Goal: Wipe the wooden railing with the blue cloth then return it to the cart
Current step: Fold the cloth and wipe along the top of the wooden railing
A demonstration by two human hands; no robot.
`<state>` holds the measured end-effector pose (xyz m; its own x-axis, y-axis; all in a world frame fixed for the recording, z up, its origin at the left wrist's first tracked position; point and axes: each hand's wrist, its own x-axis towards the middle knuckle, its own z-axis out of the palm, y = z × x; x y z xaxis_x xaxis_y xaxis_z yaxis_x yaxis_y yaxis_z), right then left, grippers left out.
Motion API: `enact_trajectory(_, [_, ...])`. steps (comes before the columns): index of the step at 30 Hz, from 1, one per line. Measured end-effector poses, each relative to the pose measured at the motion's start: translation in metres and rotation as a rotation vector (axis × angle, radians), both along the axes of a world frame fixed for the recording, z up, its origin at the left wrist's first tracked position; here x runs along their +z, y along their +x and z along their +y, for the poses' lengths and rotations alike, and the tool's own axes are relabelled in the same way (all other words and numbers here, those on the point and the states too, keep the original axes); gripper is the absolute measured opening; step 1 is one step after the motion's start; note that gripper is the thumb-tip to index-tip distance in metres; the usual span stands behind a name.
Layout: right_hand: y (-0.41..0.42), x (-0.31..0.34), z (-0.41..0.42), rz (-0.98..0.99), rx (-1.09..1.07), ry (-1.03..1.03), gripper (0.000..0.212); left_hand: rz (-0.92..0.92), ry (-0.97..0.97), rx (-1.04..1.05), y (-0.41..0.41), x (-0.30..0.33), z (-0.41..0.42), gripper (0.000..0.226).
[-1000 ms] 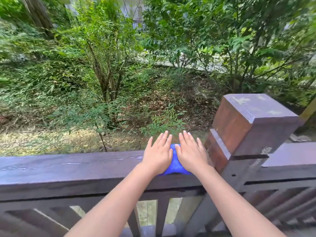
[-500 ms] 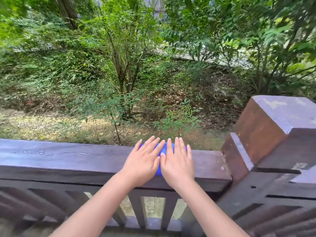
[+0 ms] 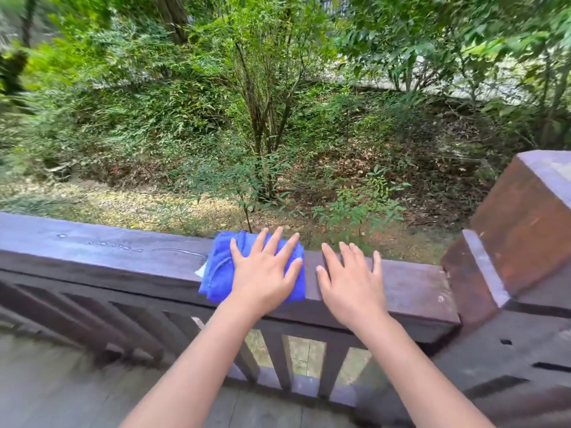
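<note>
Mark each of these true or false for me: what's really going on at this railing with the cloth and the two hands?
1. The left hand lies flat on the blue cloth. True.
2. The right hand is also on the cloth. False: it rests on bare wood of the railing, beside the cloth.
3. The cloth hangs over the railing's near edge. True.
4. A cart stands next to the person. False: no cart is in view.
5. The square post is left of both hands. False: it stands to their right.
</note>
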<state>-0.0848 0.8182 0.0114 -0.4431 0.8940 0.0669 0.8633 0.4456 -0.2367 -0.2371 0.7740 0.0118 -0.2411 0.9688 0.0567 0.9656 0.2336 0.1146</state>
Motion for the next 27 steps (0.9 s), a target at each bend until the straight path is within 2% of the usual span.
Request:
enact_trajectory(4, [-0.005, -0.001, -0.003, -0.016, -0.005, 0.068, 0.049, 0.032, 0.026, -0.060, -0.006, 0.000, -0.009, 0.053])
enact_trajectory(7, [-0.008, -0.003, -0.003, -0.036, -0.034, 0.103, 0.056, 0.056, 0.044, -0.149, -0.019, 0.002, -0.023, 0.058])
enact_trajectory(12, [-0.055, -0.006, -0.022, -0.050, 0.111, 0.095, 0.062, 0.057, 0.109, -0.164, -0.061, 0.001, -0.044, 0.056])
enact_trajectory(19, [-0.113, -0.001, -0.047, -0.019, 0.070, 0.153, 0.059, 0.065, 0.141, -0.063, -0.177, 0.001, -0.077, 0.057])
enact_trajectory(22, [-0.159, -0.001, -0.061, -0.023, 0.114, 0.116, 0.060, 0.043, 0.182, 0.107, -0.238, -0.001, -0.093, 0.061])
enact_trajectory(25, [-0.202, -0.004, -0.071, -0.037, 0.140, 0.094, 0.060, 0.006, 0.189, 0.329, -0.263, -0.003, -0.093, 0.055])
enact_trajectory(27, [-0.220, -0.006, -0.075, -0.044, 0.122, 0.103, 0.060, 0.016, 0.159, 0.334, -0.256, -0.007, -0.086, 0.049])
